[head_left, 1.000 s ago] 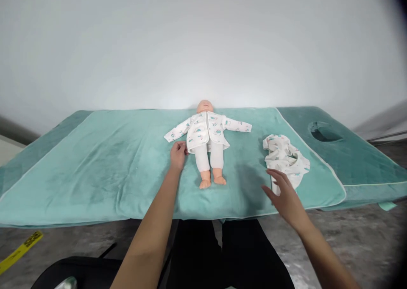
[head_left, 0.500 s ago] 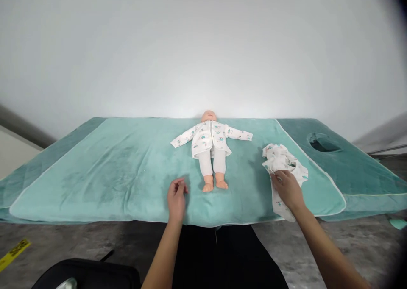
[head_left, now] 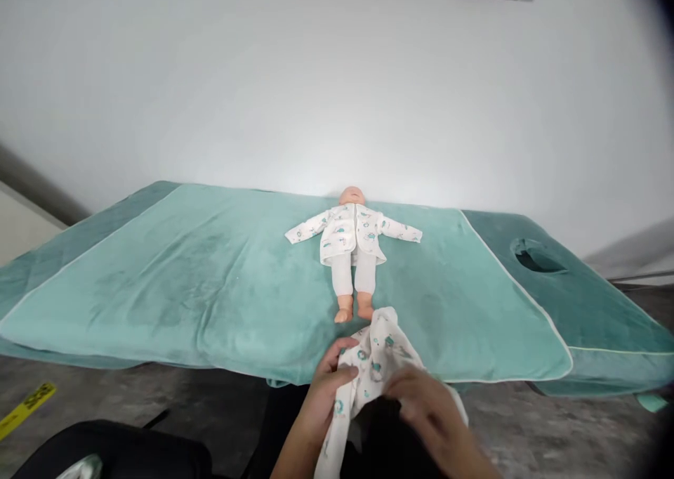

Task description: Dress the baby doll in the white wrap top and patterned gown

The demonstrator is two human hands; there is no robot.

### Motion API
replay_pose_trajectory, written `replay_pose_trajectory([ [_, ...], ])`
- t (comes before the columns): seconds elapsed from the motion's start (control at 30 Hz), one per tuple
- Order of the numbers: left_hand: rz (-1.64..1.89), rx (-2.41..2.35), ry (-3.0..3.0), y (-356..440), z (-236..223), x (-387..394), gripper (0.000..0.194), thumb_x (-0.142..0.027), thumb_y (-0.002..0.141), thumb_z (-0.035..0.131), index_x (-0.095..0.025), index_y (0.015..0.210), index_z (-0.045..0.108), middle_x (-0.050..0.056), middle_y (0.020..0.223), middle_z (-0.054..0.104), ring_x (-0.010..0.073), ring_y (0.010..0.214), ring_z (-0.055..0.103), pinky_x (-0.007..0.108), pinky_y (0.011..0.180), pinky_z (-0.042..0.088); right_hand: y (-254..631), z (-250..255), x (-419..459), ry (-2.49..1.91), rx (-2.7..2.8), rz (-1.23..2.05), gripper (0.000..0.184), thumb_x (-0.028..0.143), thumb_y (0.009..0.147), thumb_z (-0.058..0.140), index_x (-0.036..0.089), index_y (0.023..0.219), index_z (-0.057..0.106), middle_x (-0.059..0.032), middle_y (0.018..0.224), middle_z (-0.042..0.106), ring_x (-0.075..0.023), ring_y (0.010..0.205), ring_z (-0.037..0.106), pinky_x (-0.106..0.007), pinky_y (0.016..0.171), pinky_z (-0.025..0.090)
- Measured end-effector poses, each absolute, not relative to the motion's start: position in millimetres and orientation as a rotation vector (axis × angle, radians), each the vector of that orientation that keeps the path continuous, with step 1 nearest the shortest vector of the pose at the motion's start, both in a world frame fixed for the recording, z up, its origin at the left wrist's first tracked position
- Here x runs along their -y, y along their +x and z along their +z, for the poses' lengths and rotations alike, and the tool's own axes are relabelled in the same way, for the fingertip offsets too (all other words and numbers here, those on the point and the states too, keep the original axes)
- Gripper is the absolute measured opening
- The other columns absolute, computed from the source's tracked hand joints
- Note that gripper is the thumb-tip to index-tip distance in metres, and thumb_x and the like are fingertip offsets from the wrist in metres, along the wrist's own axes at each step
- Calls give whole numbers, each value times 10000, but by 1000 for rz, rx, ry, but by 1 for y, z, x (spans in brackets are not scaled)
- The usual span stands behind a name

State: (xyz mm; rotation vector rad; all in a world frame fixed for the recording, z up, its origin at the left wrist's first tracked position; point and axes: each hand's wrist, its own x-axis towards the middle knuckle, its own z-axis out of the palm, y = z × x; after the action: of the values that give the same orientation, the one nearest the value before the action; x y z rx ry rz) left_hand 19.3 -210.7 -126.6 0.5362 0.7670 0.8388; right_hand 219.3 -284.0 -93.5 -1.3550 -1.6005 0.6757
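White baby pants (head_left: 376, 363) with a green and pink print hang bunched over the near edge of the bed, one leg trailing down at the left. My left hand (head_left: 329, 388) is closed on their left side, thumb on top of the cloth. Over the right side of the cloth lies my right hand (head_left: 426, 412), fingers curled against the fabric and smeared by motion. A baby doll (head_left: 345, 310) lies on its back just beyond, its feet near the pants. It wears a matching printed jacket (head_left: 340, 237), sleeves spread wide, above white-covered legs.
A green padded bed (head_left: 595, 303) with a lighter green cover (head_left: 263, 275) stands against the white wall (head_left: 295, 86). Its right end has a round hole (head_left: 537, 258). A black bag or seat (head_left: 121, 447) and a yellow floor strip (head_left: 26, 412) are at lower left.
My right hand has brought the baby pants from the right side of the bed to the near middle. My left hand has moved right and taken hold of them. The doll stays put.
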Motion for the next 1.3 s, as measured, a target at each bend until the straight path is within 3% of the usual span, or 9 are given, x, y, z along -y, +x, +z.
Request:
replay_pose_trajectory([
  [0.13, 946, -831, 482, 9, -127, 222, 302, -270, 612, 804, -274, 894, 696, 11, 799, 689, 212, 745, 645, 295, 654, 465, 236, -92, 258, -1582, 1320, 605, 210, 466, 864, 635, 336, 1026, 665, -60, 1028, 679, -315, 911, 634, -495, 800, 540],
  [0.33, 1047, -789, 382, -1, -108, 230, 301, -356, 522, 812, -292, 772, 658, 30, 757, 664, 290, 801, 672, 390, 683, 517, 204, -107, 250, -1418, 1547, 1162, 200, 417, 855, 680, 225, 863, 624, -40, 945, 603, -192, 853, 567, -318, 761, 475],
  [0.5, 1142, -869, 440, -14, -100, 220, 248, -441, 588, 772, -312, 774, 672, 31, 725, 636, 275, 756, 654, 417, 683, 535, 192, -128, 262, -1044, 1127, 1456, 399, 506, 806, 732, 211, 741, 471, -12, 849, 545, -154, 770, 502, -284, 682, 417],
  [0.73, 1220, -1135, 862, -14, -74, 179, 268, -441, 735, 749, -266, 938, 730, 20, 771, 657, 191, 675, 591, 297, 584, 464, 211, -96, 215, -1120, 871, 1198, 428, 512, 737, 796, 221, 776, 484, 49, 666, 432, -107, 612, 384, -233, 559, 349],
  [0.87, 1229, -1299, 1378, -3, -40, 145, 370, -450, 813, 706, -253, 1125, 692, 39, 1043, 696, 232, 979, 638, 325, 834, 521, 217, -33, 171, -1014, 977, 1130, 416, 560, 752, 765, 235, 823, 515, 68, 619, 415, -94, 536, 347, -219, 489, 309],
  [0.97, 1250, -1103, 1663, 10, -8, 121, 536, -383, 801, 723, -284, 1311, 591, 53, 1399, 573, 265, 1283, 535, 382, 1056, 456, 210, 13, 144, -894, 1144, 1163, 371, 521, 752, 778, 235, 852, 565, 67, 638, 469, -89, 537, 403, -215, 499, 342],
  [1.03, 1211, -917, 1775, 18, 15, 107, 663, -335, 770, 741, -304, 1395, 524, 59, 1490, 502, 277, 1350, 489, 385, 1071, 451, 204, 36, 130, -846, 1309, 1180, 323, 484, 766, 772, 229, 891, 619, 48, 691, 542, -101, 595, 484, -229, 552, 399],
  [1.17, 1039, -880, 1856, 24, 59, 87, 494, -307, 769, 696, -208, 1250, 646, 71, 1178, 700, 253, 1055, 655, 337, 884, 522, 210, 67, 102, -885, 1599, 1108, 309, 481, 805, 728, 209, 947, 690, -14, 883, 658, -145, 785, 594, -281, 696, 463],
  [1.3, 1184, -1228, 1907, 13, 89, 71, 212, -230, 766, 625, -156, 947, 706, 39, 912, 715, 224, 891, 639, 326, 804, 495, 237, 80, 85, -1138, 1818, 1016, 393, 584, 799, 700, 195, 801, 645, 32, 690, 541, -108, 603, 467, -255, 557, 350],
])
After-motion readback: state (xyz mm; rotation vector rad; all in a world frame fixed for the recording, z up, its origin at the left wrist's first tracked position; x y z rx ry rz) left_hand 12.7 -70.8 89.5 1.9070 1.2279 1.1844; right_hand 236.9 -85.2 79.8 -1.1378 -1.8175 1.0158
